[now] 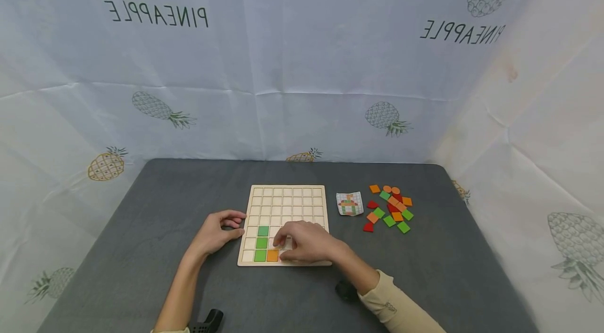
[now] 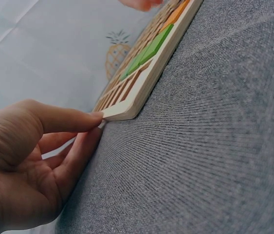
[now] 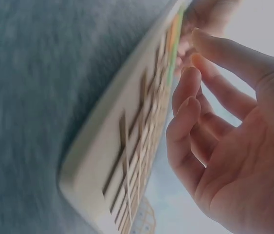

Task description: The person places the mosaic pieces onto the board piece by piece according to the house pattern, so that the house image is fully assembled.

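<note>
A wooden grid board [image 1: 289,191] lies flat on the dark tabletop. Three green tiles [image 1: 261,243] form a column near its lower left, and an orange tile [image 1: 272,255] sits beside the lowest one. At the board's left edge, my left hand [image 1: 214,233] pinches the rim; the left wrist view has its thumb at the corner, with fingers bent below. My right hand [image 1: 306,241] hovers over the lower middle squares and hides some of them. In the right wrist view its fingers are loosely bent, thumb and forefinger apart, with no tile visible between them.
Right of the board lies a small pattern card [image 1: 349,204] showing a coloured figure. Beyond it are scattered several loose green, orange and red tiles [image 1: 389,220]. A dark grey cloth [image 1: 118,254] covers the table, and a white pineapple-print curtain [image 1: 292,60] surrounds it.
</note>
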A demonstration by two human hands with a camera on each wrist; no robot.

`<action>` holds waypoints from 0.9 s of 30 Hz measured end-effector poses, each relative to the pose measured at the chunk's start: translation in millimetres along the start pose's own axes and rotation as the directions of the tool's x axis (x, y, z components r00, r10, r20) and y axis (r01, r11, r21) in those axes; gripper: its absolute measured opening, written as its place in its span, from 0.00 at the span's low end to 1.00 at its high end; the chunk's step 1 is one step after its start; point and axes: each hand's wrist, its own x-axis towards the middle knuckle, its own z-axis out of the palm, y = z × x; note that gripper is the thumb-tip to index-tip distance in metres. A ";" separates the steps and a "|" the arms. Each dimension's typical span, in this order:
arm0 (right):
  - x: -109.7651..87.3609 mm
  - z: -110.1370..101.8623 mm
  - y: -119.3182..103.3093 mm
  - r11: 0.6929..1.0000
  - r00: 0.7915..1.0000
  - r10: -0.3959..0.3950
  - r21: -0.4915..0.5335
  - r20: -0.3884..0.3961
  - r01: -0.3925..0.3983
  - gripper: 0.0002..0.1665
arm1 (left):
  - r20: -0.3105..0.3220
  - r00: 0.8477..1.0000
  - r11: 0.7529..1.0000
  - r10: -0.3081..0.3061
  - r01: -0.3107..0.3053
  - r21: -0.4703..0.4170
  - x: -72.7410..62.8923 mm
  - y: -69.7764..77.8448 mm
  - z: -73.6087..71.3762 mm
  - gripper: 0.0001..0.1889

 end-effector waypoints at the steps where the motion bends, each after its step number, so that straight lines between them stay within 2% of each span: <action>1: -2.5 -2.7 1.4 1.000 1.000 -0.001 0.011 -0.007 0.001 0.13 | 0.001 1.000 1.000 0.000 0.000 0.000 0.0 0.0 0.0 0.20; 7: -19.2 -23.5 14.5 0.996 0.999 0.018 0.091 -0.047 -0.014 0.16 | 0.002 1.000 1.000 -0.006 0.006 0.008 0.2 0.3 0.0 0.20; 12: -34.7 -40.8 32.2 0.981 0.995 0.068 0.187 -0.073 -0.053 0.18 | 0.001 1.000 1.000 -0.003 0.003 0.012 0.7 -0.2 0.1 0.21; 19: -58.9 -61.7 59.8 0.982 0.984 0.109 0.166 -0.139 -0.085 0.21 | -0.003 1.000 1.000 0.007 -0.007 0.014 1.5 -1.1 -0.1 0.20; 27: -86.9 -79.6 90.2 0.971 0.967 0.172 0.197 -0.189 -0.134 0.23 | -0.001 1.000 1.000 0.004 -0.004 0.014 1.4 -2.7 0.3 0.20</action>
